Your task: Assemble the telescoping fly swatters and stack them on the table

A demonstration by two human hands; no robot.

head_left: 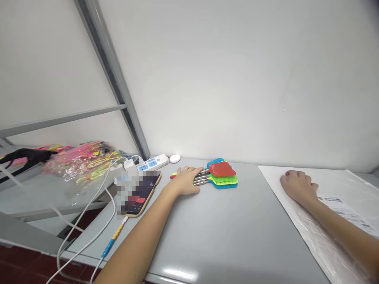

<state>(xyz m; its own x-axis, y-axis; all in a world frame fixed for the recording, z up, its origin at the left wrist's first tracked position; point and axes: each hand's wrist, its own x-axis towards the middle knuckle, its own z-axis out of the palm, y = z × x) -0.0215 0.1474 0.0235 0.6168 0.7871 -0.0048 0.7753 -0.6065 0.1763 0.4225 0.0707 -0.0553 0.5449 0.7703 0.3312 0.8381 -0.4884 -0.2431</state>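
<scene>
— Fly swatters on a grey tabletop: what are they made of?

— Moulded plastic heads with a slight sheen, set on bright metal handles.

— And the tabletop?

— Smooth, apparently painted metal, glossy enough to throw a glare along its near edge.

— At right?

— A crinkled, shiny plastic bag, with a matt paper label.

— Far left?

— A clear, glossy film bag around plastic items, beside a matt grey metal frame bar and a smooth, matt white wall.
</scene>
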